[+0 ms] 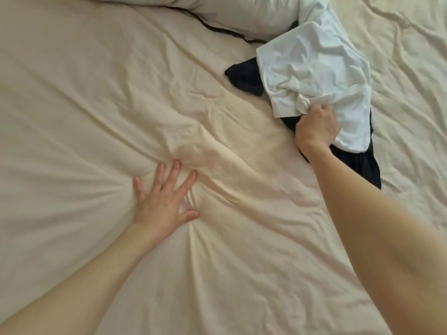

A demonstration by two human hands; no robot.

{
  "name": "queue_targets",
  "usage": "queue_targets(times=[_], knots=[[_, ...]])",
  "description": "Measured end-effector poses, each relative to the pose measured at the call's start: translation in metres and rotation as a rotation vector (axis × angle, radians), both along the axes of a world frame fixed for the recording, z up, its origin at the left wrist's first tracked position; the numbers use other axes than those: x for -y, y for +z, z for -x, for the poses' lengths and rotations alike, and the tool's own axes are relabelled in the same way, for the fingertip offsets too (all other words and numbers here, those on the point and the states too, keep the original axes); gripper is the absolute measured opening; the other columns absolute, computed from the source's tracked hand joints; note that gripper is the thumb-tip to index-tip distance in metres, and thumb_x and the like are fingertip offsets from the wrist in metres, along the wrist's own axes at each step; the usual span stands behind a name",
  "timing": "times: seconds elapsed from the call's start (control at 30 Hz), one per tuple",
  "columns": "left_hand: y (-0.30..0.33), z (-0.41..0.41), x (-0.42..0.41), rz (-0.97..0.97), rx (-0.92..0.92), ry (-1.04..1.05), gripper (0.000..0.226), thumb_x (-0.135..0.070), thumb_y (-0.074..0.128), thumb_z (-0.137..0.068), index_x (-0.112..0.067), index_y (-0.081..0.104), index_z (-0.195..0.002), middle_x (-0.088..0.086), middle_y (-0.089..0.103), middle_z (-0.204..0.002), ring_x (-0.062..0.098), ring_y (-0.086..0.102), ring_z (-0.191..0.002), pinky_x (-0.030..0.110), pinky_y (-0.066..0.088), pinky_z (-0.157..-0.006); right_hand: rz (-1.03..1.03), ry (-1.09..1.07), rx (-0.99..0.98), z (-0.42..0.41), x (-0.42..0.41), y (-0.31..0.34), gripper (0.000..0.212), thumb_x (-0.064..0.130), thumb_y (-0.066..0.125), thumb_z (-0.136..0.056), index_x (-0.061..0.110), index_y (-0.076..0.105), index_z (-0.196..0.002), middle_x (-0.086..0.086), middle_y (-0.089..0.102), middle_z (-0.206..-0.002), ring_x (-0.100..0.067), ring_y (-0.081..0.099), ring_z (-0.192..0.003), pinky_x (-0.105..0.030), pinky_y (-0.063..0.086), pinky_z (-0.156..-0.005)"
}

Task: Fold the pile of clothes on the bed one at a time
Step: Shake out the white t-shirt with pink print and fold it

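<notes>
Cream sheets cover the bed (84, 93), creased all over and pulled into radiating folds at the lower centre of the frame. At that spot the left hand (164, 201) lies flat with its fingers spread and straight, pressing the sheet, its grip holding nothing. Toward the upper right lies the pile of clothes (314, 93): a crumpled white garment (312, 66) lies on top of a dark navy garment (246, 78) that shows at the pile's left and lower edges. The right hand (316, 126) has its grip closed around a bunched fold of the white garment at the pile's lower edge. A pale pillow (242, 13) sits at the top centre, touching the pile.
</notes>
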State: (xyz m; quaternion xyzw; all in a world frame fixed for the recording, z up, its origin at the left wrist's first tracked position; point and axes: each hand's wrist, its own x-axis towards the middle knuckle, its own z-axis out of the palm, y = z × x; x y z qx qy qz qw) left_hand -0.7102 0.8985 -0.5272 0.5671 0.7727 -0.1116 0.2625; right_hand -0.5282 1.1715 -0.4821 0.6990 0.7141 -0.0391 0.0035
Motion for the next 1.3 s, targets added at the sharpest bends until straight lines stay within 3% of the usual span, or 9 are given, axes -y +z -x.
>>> queue_targets(times=[0.17, 0.33, 0.47, 0.63, 0.7, 0.87, 1.03, 1.17, 1.3], knots=[[0.012, 0.006, -0.011, 0.119, 0.074, -0.014, 0.089, -0.071, 0.041, -0.081, -0.045, -0.018, -0.143, -0.004, -0.028, -0.154, 0.026, -0.019, -0.143, 0.067, 0.008, -0.106, -0.053, 0.018, -0.211, -0.003, 0.009, 0.015, 0.024, 0.013, 0.042, -0.097, 0.004, 0.063, -0.103, -0.012, 0.061, -0.106, -0.029, 0.054, -0.100, -0.037, 0.040, -0.089], [0.045, 0.026, -0.009, 0.194, 0.219, -0.041, 0.072, -0.048, 0.047, -0.092, -0.032, 0.007, -0.150, 0.003, -0.008, -0.159, 0.023, -0.004, -0.146, 0.047, 0.012, -0.116, -0.073, 0.120, -0.494, -0.013, 0.067, 0.048, 0.023, 0.015, 0.043, -0.097, 0.001, 0.061, -0.095, -0.007, 0.053, -0.086, -0.020, 0.046, -0.080, -0.023, 0.025, -0.066], [0.097, -0.001, 0.016, -0.062, 0.426, 0.188, 0.061, -0.025, 0.055, -0.094, -0.015, 0.026, -0.147, 0.010, 0.020, -0.155, 0.020, 0.016, -0.144, 0.027, 0.014, -0.115, -0.072, 0.226, -0.692, -0.017, 0.129, 0.101, 0.015, 0.007, 0.048, -0.093, 0.000, 0.059, -0.085, -0.002, 0.049, -0.075, -0.015, 0.044, -0.073, -0.022, 0.023, -0.062], [0.210, -0.036, -0.001, -0.505, 0.558, 0.085, 0.059, -0.015, 0.062, -0.089, -0.016, 0.036, -0.142, 0.004, 0.037, -0.147, 0.013, 0.031, -0.137, 0.011, 0.018, -0.106, 0.165, 0.408, -0.850, -0.013, 0.184, 0.199, 0.014, 0.008, 0.054, -0.092, 0.005, 0.068, -0.092, -0.004, 0.063, -0.085, -0.005, 0.052, -0.073, -0.012, 0.039, -0.071], [0.264, -0.039, -0.008, -0.616, 0.612, 0.048, 0.053, -0.016, 0.062, -0.089, -0.018, 0.043, -0.139, 0.000, 0.043, -0.140, 0.006, 0.037, -0.129, 0.004, 0.022, -0.102, 0.245, 0.455, -0.874, -0.011, 0.194, 0.246, 0.015, 0.008, 0.054, -0.092, 0.008, 0.069, -0.096, -0.006, 0.066, -0.092, -0.014, 0.059, -0.084, -0.021, 0.045, -0.080], [0.394, -0.026, 0.020, -0.621, 0.843, 0.114, 0.012, -0.021, 0.060, -0.091, -0.032, 0.063, -0.091, -0.004, 0.068, -0.089, 0.009, 0.063, -0.086, 0.024, 0.049, -0.081, 0.320, 0.572, -0.900, -0.002, 0.214, 0.366, 0.014, 0.015, 0.058, -0.091, 0.017, 0.072, -0.092, 0.004, 0.069, -0.088, -0.012, 0.062, -0.088, -0.025, 0.048, -0.080], [0.485, 0.004, 0.077, -0.757, 0.509, 0.120, 0.012, -0.015, 0.059, -0.086, -0.024, 0.058, -0.079, -0.008, 0.056, -0.067, 0.001, 0.049, -0.057, 0.017, 0.039, -0.056, 0.378, 0.772, -0.693, 0.030, 0.252, 0.471, 0.006, 0.017, 0.070, -0.081, 0.021, 0.070, -0.085, 0.012, 0.060, -0.070, 0.000, 0.053, -0.066, -0.009, 0.039, -0.059], [0.541, 0.034, 0.129, -0.811, 0.198, 0.138, 0.013, -0.005, 0.050, -0.085, -0.014, 0.057, -0.078, 0.003, 0.053, -0.076, 0.026, 0.052, -0.076, 0.036, 0.038, -0.069, 0.129, 0.843, -0.526, 0.055, 0.293, 0.526, 0.015, 0.006, 0.060, -0.083, 0.017, 0.070, -0.083, 0.005, 0.060, -0.073, -0.007, 0.052, -0.071, -0.013, 0.036, -0.061], [0.593, 0.077, 0.188, -0.868, 0.129, 0.211, 0.010, -0.003, 0.054, -0.084, -0.009, 0.063, -0.085, 0.010, 0.062, -0.086, 0.026, 0.053, -0.079, 0.027, 0.032, -0.064, -0.095, 0.854, -0.463, 0.070, 0.324, 0.578, 0.016, 0.004, 0.056, -0.086, 0.010, 0.071, -0.089, 0.000, 0.053, -0.085, -0.016, 0.047, -0.083, -0.019, 0.027, -0.067]])
